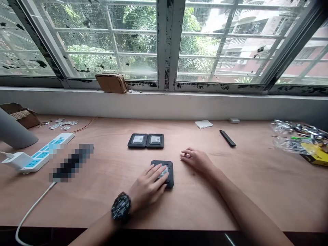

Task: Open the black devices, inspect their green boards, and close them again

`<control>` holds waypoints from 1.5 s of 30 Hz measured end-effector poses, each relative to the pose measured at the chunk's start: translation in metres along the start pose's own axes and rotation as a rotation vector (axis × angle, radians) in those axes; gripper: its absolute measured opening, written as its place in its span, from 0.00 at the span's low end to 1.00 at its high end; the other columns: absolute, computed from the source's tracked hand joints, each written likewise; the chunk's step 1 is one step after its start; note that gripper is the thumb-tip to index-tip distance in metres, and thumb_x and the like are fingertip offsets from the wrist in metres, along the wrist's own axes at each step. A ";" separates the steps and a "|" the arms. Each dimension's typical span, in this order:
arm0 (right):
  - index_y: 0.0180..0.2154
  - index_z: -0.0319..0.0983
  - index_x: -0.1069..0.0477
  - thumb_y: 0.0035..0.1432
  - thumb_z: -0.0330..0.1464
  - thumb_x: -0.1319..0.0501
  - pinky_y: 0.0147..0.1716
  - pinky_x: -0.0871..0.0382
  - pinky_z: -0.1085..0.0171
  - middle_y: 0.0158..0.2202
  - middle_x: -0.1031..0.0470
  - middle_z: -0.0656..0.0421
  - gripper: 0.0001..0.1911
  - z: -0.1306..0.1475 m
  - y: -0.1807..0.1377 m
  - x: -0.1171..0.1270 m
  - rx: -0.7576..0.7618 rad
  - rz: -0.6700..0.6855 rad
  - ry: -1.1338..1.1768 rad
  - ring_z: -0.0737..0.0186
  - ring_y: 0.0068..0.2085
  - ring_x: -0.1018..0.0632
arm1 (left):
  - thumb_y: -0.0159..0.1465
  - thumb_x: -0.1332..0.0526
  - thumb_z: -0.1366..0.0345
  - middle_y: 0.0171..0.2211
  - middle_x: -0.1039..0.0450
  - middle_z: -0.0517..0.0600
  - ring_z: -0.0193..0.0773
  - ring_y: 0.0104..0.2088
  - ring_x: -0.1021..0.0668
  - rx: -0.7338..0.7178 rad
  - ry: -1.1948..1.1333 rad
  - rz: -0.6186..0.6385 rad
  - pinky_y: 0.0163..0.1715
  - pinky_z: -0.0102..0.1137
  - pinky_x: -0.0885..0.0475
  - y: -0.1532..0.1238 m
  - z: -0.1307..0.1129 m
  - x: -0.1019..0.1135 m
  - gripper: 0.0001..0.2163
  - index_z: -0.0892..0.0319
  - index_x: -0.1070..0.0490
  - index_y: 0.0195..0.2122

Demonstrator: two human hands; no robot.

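Note:
My left hand (148, 187), with a black watch (121, 207) on its wrist, lies with fingers stretched over a flat black square case (171, 171). That case has rounded corners and a white printed label, partly hidden by the fingers. My right hand (197, 160) rests on the table to the right of the case, its fingers curled together. Something small and reddish shows under those fingertips, too small to name. Farther back, two similar black cases (137, 145) (155, 145) lie side by side, labels up.
A white power strip (51, 147) with a plugged-in adapter (18, 160) and a white cable is at left, beside a blurred-out item. A black bar-shaped object (227, 138) and white paper (203, 124) lie back right. Plastic bags (294, 145) and a yellow box (317, 155) sit far right.

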State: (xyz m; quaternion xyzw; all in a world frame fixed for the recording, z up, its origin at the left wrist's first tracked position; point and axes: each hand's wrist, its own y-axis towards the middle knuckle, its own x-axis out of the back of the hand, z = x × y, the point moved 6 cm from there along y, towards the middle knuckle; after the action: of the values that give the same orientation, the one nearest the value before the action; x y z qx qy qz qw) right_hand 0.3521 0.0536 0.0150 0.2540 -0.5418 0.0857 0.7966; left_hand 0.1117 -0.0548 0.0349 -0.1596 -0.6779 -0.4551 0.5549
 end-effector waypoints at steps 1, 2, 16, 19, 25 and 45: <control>0.48 0.47 0.22 0.67 0.44 0.40 0.37 0.28 0.63 0.46 0.20 0.57 0.15 -0.001 0.000 0.000 -0.004 -0.012 0.005 0.58 0.39 0.18 | 0.71 0.42 0.57 0.67 0.37 0.57 0.53 0.66 0.33 0.006 -0.020 0.043 0.64 0.51 0.35 0.010 -0.001 -0.007 0.22 0.57 0.34 0.65; 0.50 0.46 0.22 0.67 0.44 0.40 0.38 0.28 0.63 0.47 0.20 0.56 0.16 -0.002 -0.001 0.001 -0.008 -0.022 0.012 0.58 0.40 0.18 | 0.70 0.41 0.50 0.68 0.40 0.58 0.56 0.67 0.35 0.023 -0.042 0.091 0.64 0.54 0.36 0.018 -0.002 -0.014 0.27 0.55 0.37 0.67; 0.48 0.47 0.22 0.67 0.44 0.41 0.39 0.27 0.62 0.46 0.20 0.58 0.14 -0.002 -0.002 0.001 -0.030 -0.006 0.165 0.59 0.39 0.19 | 0.69 0.44 0.49 0.73 0.51 0.53 0.58 0.71 0.43 0.435 0.153 0.134 0.67 0.59 0.48 -0.078 0.091 -0.006 0.31 0.47 0.47 0.72; 0.48 0.47 0.22 0.68 0.44 0.41 0.41 0.27 0.61 0.46 0.20 0.58 0.14 0.004 -0.001 -0.003 -0.015 0.015 0.175 0.58 0.41 0.19 | 0.68 0.46 0.43 0.72 0.50 0.54 0.62 0.71 0.46 0.660 0.239 0.174 0.65 0.63 0.48 -0.112 0.133 0.004 0.33 0.48 0.45 0.71; 0.48 0.47 0.22 0.68 0.44 0.42 0.41 0.27 0.61 0.46 0.20 0.57 0.14 0.009 -0.002 -0.001 -0.020 0.027 0.195 0.58 0.40 0.19 | 0.68 0.49 0.42 0.73 0.53 0.53 0.59 0.72 0.48 0.834 0.220 0.262 0.66 0.56 0.46 -0.119 0.229 0.004 0.34 0.50 0.45 0.71; 0.45 0.46 0.20 0.63 0.43 0.36 0.41 0.25 0.61 0.46 0.21 0.56 0.12 0.000 -0.003 0.007 -0.036 0.098 0.292 0.57 0.40 0.19 | 0.68 0.49 0.38 0.72 0.49 0.51 0.58 0.71 0.45 0.782 0.118 0.114 0.62 0.52 0.38 -0.030 0.260 -0.032 0.31 0.46 0.38 0.68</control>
State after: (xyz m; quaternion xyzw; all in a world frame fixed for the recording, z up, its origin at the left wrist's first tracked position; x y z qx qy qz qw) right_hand 0.3557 0.0499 0.0205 0.1976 -0.4334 0.1508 0.8663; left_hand -0.0571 0.1448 0.0005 0.0524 -0.7571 -0.1397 0.6361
